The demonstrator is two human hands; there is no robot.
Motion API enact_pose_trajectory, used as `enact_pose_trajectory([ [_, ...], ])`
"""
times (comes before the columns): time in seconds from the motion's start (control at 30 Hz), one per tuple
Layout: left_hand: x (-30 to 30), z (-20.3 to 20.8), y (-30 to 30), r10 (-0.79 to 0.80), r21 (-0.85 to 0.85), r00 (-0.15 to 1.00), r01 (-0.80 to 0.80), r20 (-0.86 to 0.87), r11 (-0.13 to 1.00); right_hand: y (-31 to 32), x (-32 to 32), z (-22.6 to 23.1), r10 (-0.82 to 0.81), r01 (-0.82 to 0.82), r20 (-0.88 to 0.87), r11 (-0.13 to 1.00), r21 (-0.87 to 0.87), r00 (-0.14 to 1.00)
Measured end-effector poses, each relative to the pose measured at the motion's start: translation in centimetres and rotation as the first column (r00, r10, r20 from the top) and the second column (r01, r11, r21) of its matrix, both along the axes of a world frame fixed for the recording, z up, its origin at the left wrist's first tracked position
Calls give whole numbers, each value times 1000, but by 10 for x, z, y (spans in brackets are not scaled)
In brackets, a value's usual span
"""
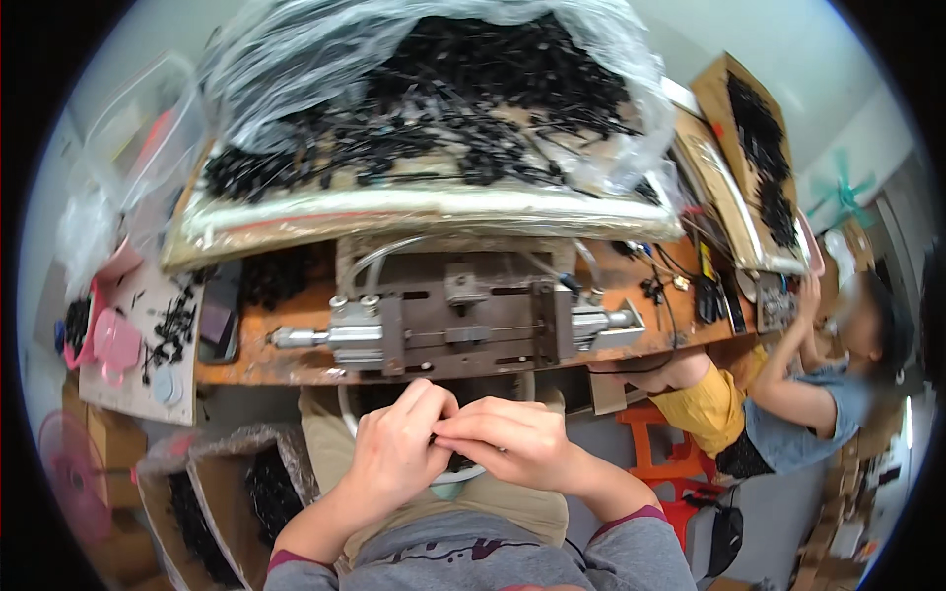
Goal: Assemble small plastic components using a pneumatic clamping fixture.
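My left hand (399,448) and my right hand (514,438) meet over my lap, fingertips pressed together. Between them shows a sliver of a small black part (434,439), mostly covered by the fingers. Under the hands, a white-rimmed bowl (347,406) rests between my thighs, with dark pieces inside; the hands hide much of it. Just beyond, at the bench edge, stands a metal fixture (468,307) with a silver cylinder on the left (353,340) and another on the right (596,325). Neither hand touches the fixture.
Behind the fixture, a plastic-lined tray (394,212) bears a heap of thin black parts (473,108). A phone (219,325) and a pink container (116,345) are at left. Open cartons (232,483) hold black parts below. A co-worker (803,394) sits at right.
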State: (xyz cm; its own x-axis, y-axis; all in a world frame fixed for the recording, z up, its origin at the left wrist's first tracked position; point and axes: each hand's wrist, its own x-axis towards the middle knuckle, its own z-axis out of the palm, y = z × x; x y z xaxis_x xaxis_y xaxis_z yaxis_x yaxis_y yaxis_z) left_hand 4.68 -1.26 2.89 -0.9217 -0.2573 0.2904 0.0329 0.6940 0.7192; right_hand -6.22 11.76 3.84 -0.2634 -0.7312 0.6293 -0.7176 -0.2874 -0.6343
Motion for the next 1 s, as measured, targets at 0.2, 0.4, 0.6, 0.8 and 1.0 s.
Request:
enact_pose_trajectory([
  [0.2, -14, 18, 10, 88, 1, 936, -94, -341, 996, 50, -75, 26, -331, 441, 475, 886, -141, 816],
  [0.4, 1, -19, 25, -61, 180, 903, 150, -425, 972, 73, -236, 42, -845, 820, 92, 476, -318, 526],
  [0.6, 24, -43, 26, -33, 149, 884, 116, -467, 982, 31, -291, 41, -917, 935, -262, 337, -111, 300],
  [0.8, 37, -46, 18, 163, 229, 864, -57, -477, 972, 44, -291, 41, -828, 835, -235, 541, -98, 509],
  [1.0, 32, -56, 23, 139, 306, 903, -9, -406, 952, 32, -224, 82, -722, 655, -292, 692, -303, 627],
])
